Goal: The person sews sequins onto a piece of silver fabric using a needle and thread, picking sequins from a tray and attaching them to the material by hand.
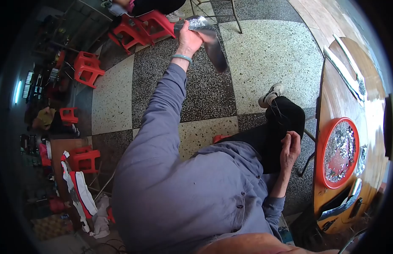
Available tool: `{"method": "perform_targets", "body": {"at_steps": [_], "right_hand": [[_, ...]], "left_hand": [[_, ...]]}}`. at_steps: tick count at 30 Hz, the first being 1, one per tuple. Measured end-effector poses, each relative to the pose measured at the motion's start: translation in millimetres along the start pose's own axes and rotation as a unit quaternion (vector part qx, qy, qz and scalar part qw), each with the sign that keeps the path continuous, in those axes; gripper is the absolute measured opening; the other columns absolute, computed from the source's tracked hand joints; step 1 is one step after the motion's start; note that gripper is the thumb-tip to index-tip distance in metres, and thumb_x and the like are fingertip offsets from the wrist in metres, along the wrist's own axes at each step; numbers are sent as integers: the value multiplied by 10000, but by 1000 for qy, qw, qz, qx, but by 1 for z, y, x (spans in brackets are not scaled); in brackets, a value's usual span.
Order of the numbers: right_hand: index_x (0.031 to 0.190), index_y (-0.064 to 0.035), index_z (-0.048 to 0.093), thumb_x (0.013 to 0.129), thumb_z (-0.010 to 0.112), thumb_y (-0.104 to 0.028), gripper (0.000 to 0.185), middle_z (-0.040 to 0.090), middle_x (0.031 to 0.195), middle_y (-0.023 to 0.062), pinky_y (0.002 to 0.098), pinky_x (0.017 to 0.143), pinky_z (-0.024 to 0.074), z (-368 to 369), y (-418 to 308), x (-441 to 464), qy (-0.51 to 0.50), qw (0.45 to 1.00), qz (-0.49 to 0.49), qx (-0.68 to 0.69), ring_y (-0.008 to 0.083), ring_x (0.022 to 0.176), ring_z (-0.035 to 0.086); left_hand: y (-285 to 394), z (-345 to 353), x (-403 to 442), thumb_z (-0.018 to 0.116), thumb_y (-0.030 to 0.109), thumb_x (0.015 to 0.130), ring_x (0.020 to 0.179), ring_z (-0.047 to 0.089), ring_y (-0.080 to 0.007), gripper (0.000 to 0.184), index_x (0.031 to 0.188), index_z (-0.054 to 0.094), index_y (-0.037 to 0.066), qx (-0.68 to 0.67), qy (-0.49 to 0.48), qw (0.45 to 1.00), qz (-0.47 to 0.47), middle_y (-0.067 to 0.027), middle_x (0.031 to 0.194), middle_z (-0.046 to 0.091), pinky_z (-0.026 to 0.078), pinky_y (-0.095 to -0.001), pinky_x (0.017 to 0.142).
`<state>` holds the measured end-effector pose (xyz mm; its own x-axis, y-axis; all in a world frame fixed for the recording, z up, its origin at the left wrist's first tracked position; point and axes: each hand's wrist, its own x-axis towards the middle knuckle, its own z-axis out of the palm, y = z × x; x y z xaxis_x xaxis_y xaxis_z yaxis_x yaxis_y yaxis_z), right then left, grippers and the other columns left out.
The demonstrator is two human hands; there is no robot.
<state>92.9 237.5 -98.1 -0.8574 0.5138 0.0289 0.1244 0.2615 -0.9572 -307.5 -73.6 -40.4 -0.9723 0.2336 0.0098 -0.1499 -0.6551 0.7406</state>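
Observation:
My left hand (190, 41), with a pale bangle (181, 57) at its wrist, is stretched far out. It is closed on a shiny silver strip of material (214, 53), which bends over the hand and hangs down beside it. Near my knee, my right hand (290, 149) has its thumb and forefinger pinched together. Thin pale thread (279, 111) loops against my dark trousers just above those fingers and seems to run to them. Whether a needle is there is too small to tell.
At right, a wooden table (327, 112) bears a red basin (318, 154) of silver sequins and some silver strips (346, 70). Red stools (87, 70) stand on the checkered floor (268, 55) at left. Other people sit at the top and far left. Striped cloth (84, 194) lies at lower left.

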Motion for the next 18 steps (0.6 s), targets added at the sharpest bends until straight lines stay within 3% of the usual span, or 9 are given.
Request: {"method": "perform_targets", "body": {"at_steps": [4,7,10,14,17,18], "right_hand": [[1034,-40,591,996,548,-154,127,528,727,-11,205,565,376,0,1,-1,8,1000,-7,-19,54,642,477],[1030,-37,589,994,545,-142,119,534,731,1,216,569,390,-1,-2,-3,11,1000,-14,-22,65,648,488],[1027,-38,587,991,544,-135,112,537,734,7,224,573,400,-3,0,-2,6,1000,-12,-5,74,649,500],[1026,-48,588,987,543,-124,97,529,721,-11,210,577,398,-3,7,-2,7,999,-41,13,63,645,498],[1006,-40,589,977,546,-111,88,533,701,-2,223,582,415,-3,0,-3,13,999,-45,24,71,642,512],[1013,-45,588,983,545,-123,94,535,707,-9,213,581,409,-4,2,-4,11,998,-51,30,62,645,512]], "left_hand": [[6,21,-15,260,515,1019,1315,434,-337,618,1374,399,29,11,29,999,-33,-177,1390,479,289,-535,1140],[-7,1,-2,345,526,1007,1302,451,-339,622,1379,388,29,19,57,998,-18,-190,1368,495,299,-543,1133],[-23,7,-19,440,373,1020,1180,560,-344,511,1351,416,-15,61,15,989,-131,-210,1289,550,447,-510,1026],[-75,19,-22,555,80,962,978,659,-238,248,1171,558,-54,202,-17,976,-77,-135,1090,651,572,-375,833],[-87,79,-36,576,63,950,838,676,-157,197,1109,592,-52,234,-106,962,-98,-108,993,680,572,-240,609],[-97,89,-29,590,65,944,806,668,-149,186,1081,598,-61,230,-144,958,-96,-109,968,679,573,-261,598]]}}
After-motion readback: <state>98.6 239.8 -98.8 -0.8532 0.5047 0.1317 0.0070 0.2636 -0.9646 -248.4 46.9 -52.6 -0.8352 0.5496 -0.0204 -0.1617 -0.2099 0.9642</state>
